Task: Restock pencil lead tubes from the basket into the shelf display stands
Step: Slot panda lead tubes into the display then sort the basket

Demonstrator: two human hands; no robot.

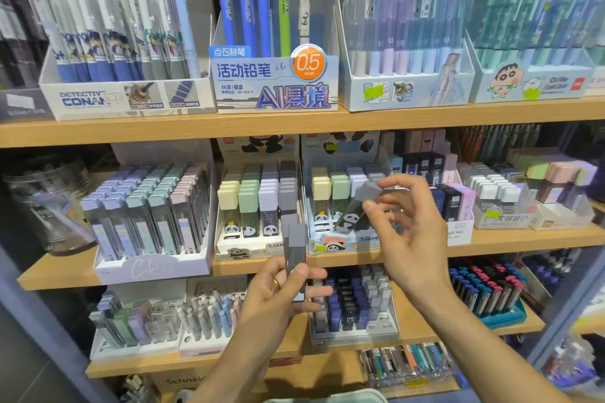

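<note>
My left hand (pixel 278 291) grips a small stack of grey-capped lead tubes (pixel 294 249), held upright in front of the middle shelf. My right hand (pixel 409 222) pinches one grey-capped tube with a panda print (pixel 355 206), tilted, in front of the right panda display stand (pixel 330 239). That stand holds yellow, green and lilac tubes. To its left, the other panda stand (pixel 242 249) shows yellow, green, lilac and grey columns. The basket is mostly out of view.
A wooden shelf (pixel 491 239) carries more lead stands: a pastel one (pixel 147 258) at left, dark and pink tubes at right. Mechanical pencil boxes (pixel 278 82) fill the shelf above. Below stands a dark lead tube display (pixel 353 307).
</note>
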